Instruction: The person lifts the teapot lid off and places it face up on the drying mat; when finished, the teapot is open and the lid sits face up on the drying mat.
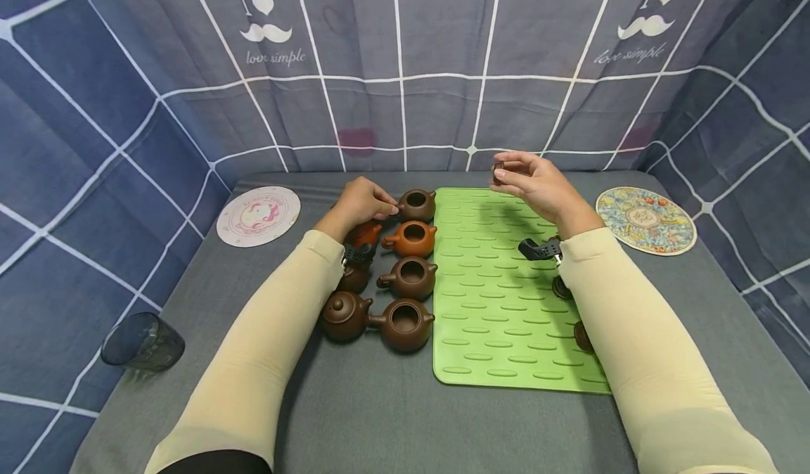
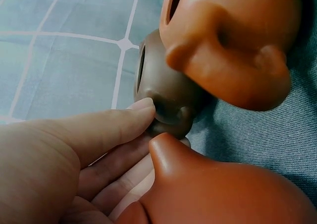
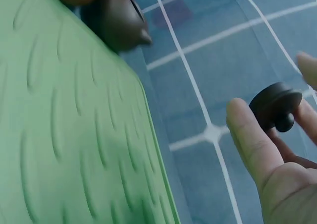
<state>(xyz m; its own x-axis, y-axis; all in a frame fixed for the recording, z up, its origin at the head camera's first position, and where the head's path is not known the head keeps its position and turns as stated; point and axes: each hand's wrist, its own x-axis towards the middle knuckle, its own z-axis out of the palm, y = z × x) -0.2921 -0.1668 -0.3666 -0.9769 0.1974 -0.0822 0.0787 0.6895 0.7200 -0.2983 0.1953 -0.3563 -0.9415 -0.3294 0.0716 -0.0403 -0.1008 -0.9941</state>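
At the back of the row, my left hand [image 1: 361,207] pinches the handle of a lidless dark brown teapot [image 1: 425,213] between thumb and fingers. In the left wrist view, that teapot [image 2: 166,70] shows behind an orange teapot [image 2: 237,30] and beside a reddish, lidded teapot [image 2: 223,189]. My right hand [image 1: 538,189] is raised over the far part of the green mat [image 1: 493,319]. Between its thumb and fingers it holds a small dark teapot lid [image 3: 270,105], with the knob showing. Below the right wrist, two round lids [image 1: 561,288] lie on the mat, partly hidden by the sleeve.
Nearer me stand more lidless teapots, one orange [image 1: 405,246] and two brown [image 1: 411,290]. A lidded brown teapot [image 1: 342,323] stands to their left, others under my left wrist. Round mats lie at back left [image 1: 258,216] and back right [image 1: 645,221]. A dark glass [image 1: 144,344] sits far left.
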